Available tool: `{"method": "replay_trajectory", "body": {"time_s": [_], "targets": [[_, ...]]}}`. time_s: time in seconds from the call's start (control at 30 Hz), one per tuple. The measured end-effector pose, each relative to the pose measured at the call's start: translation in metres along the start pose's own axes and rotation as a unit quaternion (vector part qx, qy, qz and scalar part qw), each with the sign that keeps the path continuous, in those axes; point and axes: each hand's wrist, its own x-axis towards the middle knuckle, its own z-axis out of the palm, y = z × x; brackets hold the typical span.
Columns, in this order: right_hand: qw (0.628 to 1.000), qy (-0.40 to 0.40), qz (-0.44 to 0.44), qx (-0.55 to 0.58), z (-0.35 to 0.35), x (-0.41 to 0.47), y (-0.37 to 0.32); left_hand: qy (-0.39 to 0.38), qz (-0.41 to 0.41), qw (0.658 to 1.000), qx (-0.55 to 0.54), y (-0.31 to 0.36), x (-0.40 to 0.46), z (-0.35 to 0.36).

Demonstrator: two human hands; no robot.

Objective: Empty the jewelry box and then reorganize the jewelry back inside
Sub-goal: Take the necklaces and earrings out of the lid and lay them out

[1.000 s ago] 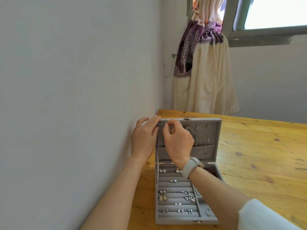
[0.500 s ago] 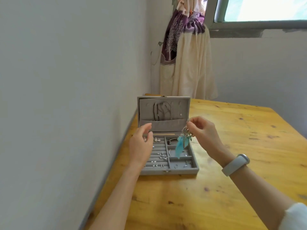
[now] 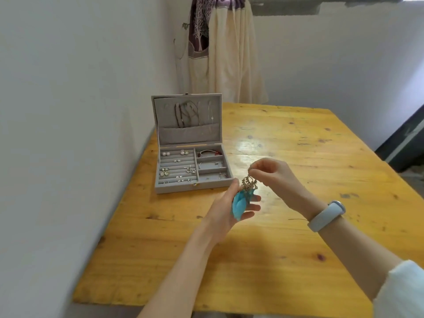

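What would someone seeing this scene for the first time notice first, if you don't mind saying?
Probably the bright blue feather earring, pinched at its top by the right hand and draped over the left hand above the yellow wooden table. Next, the open grey jewelry box near the wall, still holding earrings and bracelets.

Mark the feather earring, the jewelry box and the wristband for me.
feather earring (image 3: 241, 204): head view, on the blue feather lying across the left palm.
jewelry box (image 3: 190, 188): head view, on its grey front wall.
wristband (image 3: 325, 215): head view, on the pale strap at the right wrist.
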Motion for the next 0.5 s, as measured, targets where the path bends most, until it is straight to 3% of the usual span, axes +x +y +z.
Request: {"method": "replay_trajectory", "body": {"time_s": [0.13, 0.23, 0.3, 0.37, 0.43, 0.5], "targets": [[0.994, 0.000, 0.108, 0.028, -0.015, 0.011, 0.025, 0.105, 0.018, 0.986, 0.129, -0.007, 0.012, 0.012], [0.990, 0.002, 0.142, 0.024, -0.020, 0.026, 0.043, 0.148, 0.035, 0.952, 0.265, -0.011, 0.028, 0.019], [0.989, 0.000, 0.147, 0.001, -0.023, 0.040, 0.052, 0.168, 0.055, 0.901, 0.397, -0.012, 0.039, 0.025], [0.987, -0.001, 0.152, -0.048, -0.024, 0.056, 0.061, 0.200, 0.064, 0.819, 0.534, -0.012, 0.050, 0.026], [0.984, -0.008, 0.149, -0.096, -0.025, 0.074, 0.070, 0.214, 0.076, 0.755, 0.615, -0.015, 0.061, 0.025], [0.980, -0.021, 0.137, -0.146, -0.026, 0.090, 0.078, 0.211, 0.096, 0.718, 0.657, -0.018, 0.070, 0.022]]}}
